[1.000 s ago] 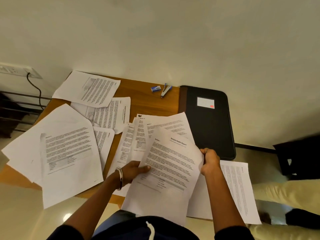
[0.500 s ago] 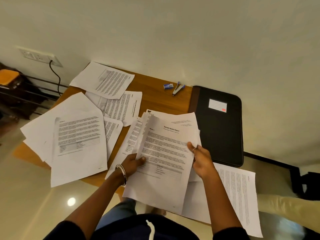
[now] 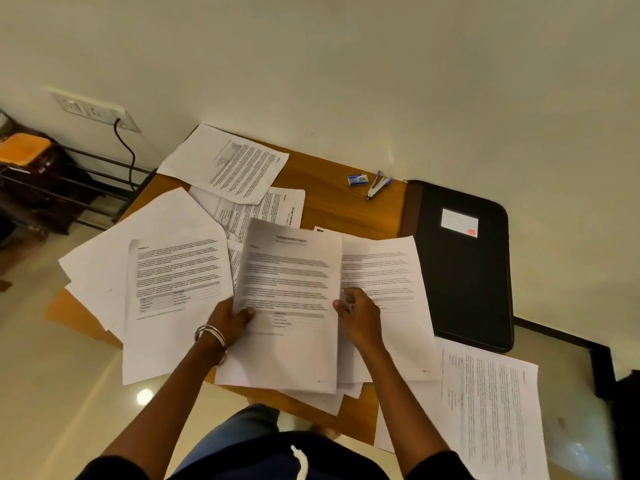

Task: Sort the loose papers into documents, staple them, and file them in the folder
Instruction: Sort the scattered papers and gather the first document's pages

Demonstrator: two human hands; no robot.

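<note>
My left hand [image 3: 231, 318] grips the left edge of the titled sheet [image 3: 289, 299], thumb on top and fingers curled under. My right hand [image 3: 358, 315] pinches its right edge, fingers curled. The sheet is lifted and motion-blurred, so its text is unreadable. It covers a fanned stack of pages [image 3: 381, 282] in front of me on the wooden table [image 3: 332, 202].

Black folder [image 3: 464, 268] lies flat at the table's right end, zipped shut, white label with a red mark on the cover. Its contents are hidden. The stack's right edge sits just beside it.

Stapler [image 3: 377, 187] and small staple box [image 3: 357, 179] lie side by side near the back edge, just left of the folder.

Loose pages: 1 printed sheet [image 3: 176, 296] on blank ones at left, overhanging the edge; 2 overlapping sheets [image 3: 239, 168] at back left; 1 sheet [image 3: 491, 410] overhanging the front right corner.
</note>
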